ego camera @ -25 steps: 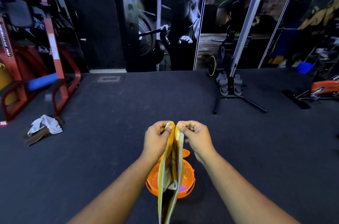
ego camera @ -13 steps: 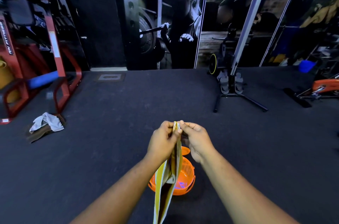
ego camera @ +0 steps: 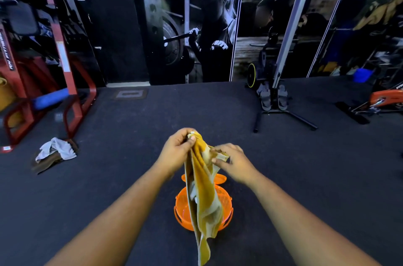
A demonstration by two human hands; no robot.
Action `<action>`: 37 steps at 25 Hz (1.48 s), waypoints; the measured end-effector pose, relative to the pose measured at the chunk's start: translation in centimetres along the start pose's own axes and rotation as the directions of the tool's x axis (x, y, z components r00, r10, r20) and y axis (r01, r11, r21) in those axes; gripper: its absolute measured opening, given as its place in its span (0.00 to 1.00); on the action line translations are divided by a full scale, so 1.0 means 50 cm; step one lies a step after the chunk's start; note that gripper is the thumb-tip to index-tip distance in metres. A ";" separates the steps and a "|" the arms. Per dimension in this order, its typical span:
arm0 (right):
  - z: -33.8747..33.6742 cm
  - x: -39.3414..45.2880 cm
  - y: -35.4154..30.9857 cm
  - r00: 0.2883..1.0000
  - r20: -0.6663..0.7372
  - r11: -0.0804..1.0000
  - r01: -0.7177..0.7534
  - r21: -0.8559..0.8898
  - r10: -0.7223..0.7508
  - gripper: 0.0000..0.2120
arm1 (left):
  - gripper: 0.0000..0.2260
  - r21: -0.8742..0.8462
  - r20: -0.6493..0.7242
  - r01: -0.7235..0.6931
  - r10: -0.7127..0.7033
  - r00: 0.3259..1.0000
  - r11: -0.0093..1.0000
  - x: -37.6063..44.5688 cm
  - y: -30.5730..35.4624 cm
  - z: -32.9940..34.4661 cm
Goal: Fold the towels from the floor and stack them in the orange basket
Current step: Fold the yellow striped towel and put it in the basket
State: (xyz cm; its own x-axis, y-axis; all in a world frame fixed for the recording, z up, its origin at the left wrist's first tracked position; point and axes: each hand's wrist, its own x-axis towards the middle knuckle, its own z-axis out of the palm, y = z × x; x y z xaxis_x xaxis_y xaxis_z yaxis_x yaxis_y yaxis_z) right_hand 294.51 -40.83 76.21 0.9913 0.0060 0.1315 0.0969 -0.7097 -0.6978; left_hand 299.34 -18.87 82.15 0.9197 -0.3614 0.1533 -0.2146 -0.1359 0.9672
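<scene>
A yellow and cream striped towel hangs over a round orange plastic basket, its top pinched by the left hand; the right hand grips a fold just beside it.

A towel is held up between the left hand and the right hand, above the basket. More towels are seen far left, beside a rack.
</scene>
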 end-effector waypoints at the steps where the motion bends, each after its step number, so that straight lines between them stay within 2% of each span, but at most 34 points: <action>1: -0.001 -0.002 0.007 0.999 0.041 0.989 -0.024 -0.145 0.030 0.19 | 0.08 -0.028 -0.004 0.012 -0.012 1.000 1.000 0.006 0.007 -0.011; 3: -0.004 -0.006 0.016 0.996 0.062 0.969 -0.040 -0.243 0.056 0.24 | 0.09 -0.052 0.012 0.025 -0.024 1.000 0.998 0.014 0.016 -0.029; 6: -0.002 -0.004 0.011 1.000 -0.024 0.973 -0.025 -0.228 0.020 0.26 | 0.09 -0.045 0.059 0.001 0.002 0.998 0.999 0.017 0.028 -0.042; 10: 0.009 -0.018 0.008 0.977 0.168 0.826 -0.011 -0.564 0.128 0.20 | 0.09 -0.085 -0.068 -0.062 0.056 0.996 0.994 0.020 0.040 -0.044; 12: -0.002 -0.032 0.028 0.959 0.192 0.764 -0.037 -0.644 0.208 0.17 | 0.08 -0.041 -0.145 -0.064 0.058 0.988 0.997 0.033 0.030 -0.069; 14: -0.045 -0.029 0.037 0.971 0.079 0.696 -0.102 -0.711 0.224 0.16 | 0.07 0.134 -0.235 -0.034 0.065 0.970 0.990 0.051 -0.008 -0.112; 16: -0.109 -0.005 0.015 0.979 -0.204 0.690 -0.155 -0.707 0.011 0.13 | 0.06 0.206 -0.365 0.063 0.017 0.931 0.977 0.062 -0.047 -0.147; 17: -0.140 0.009 -0.007 0.938 -0.322 0.711 -0.139 -0.689 -0.128 0.13 | 0.06 0.193 -0.424 0.105 -0.014 0.906 0.976 0.065 -0.063 -0.158; 18: -0.167 0.023 -0.034 0.899 -0.383 0.729 -0.115 -0.675 -0.212 0.13 | 0.06 0.188 -0.464 0.132 -0.030 0.886 0.973 0.068 -0.067 -0.162; 19: -0.189 0.036 -0.056 0.905 -0.367 0.740 -0.095 -0.666 -0.214 0.14 | 0.07 0.188 -0.485 0.158 -0.048 0.873 0.970 0.075 -0.067 -0.164; 21: -0.213 0.056 -0.086 0.979 -0.205 0.731 -0.155 -0.664 0.022 0.14 | 0.06 0.171 -0.482 0.186 -0.082 0.872 0.968 0.089 -0.060 -0.164; 22: -0.220 0.063 -0.090 0.981 -0.159 0.708 -0.192 -0.680 0.113 0.13 | 0.06 0.163 -0.468 0.184 -0.088 0.879 0.969 0.094 -0.057 -0.164; 24: -0.228 0.069 -0.076 0.965 -0.256 0.772 -0.209 -0.600 0.062 0.12 | 0.05 0.151 -0.443 0.175 -0.092 0.892 0.973 0.096 -0.051 -0.162; 26: -0.229 0.068 -0.069 0.941 -0.332 0.879 -0.216 -0.425 0.071 0.12 | 0.06 0.107 -0.437 0.147 -0.086 0.895 0.983 0.097 -0.047 -0.160; 28: -0.223 0.065 -0.057 0.940 -0.310 0.978 -0.182 -0.100 0.143 0.12 | 0.07 0.065 -0.405 0.119 -0.083 0.910 0.991 0.098 -0.044 -0.154; 29: -0.222 0.064 -0.052 0.932 -0.323 0.986 -0.151 0.067 0.164 0.10 | 0.08 0.049 -0.398 0.112 -0.084 0.914 0.992 0.101 -0.040 -0.151; 31: -0.218 0.059 -0.048 0.916 -0.345 0.941 -0.084 0.328 0.202 0.08 | 0.09 0.006 -0.404 0.108 -0.096 0.910 0.994 0.108 -0.030 -0.145; 33: -0.208 0.056 -0.043 0.905 -0.376 0.884 0.001 0.467 0.198 0.06 | 0.08 -0.022 -0.375 0.104 -0.104 0.921 0.994 0.109 -0.022 -0.135; 35: -0.200 0.049 -0.046 0.895 -0.399 0.827 0.066 0.559 0.198 0.05 | 0.08 0.007 -0.257 0.076 -0.072 0.964 0.997 0.097 -0.014 -0.129; 37: -0.200 0.045 -0.043 0.865 -0.447 0.789 0.106 0.605 0.227 0.08 | 0.17 0.168 -0.091 0.019 -0.003 0.996 0.986 0.093 -0.008 -0.134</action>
State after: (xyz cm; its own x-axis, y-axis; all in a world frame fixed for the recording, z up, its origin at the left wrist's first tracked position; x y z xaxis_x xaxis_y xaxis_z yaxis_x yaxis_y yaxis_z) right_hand 295.65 -46.34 85.03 0.8398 -0.4708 0.2703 0.2355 -0.1327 -0.9628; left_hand 305.88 -14.32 83.85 0.9466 -0.2751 0.1680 -0.2496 -0.2956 0.9221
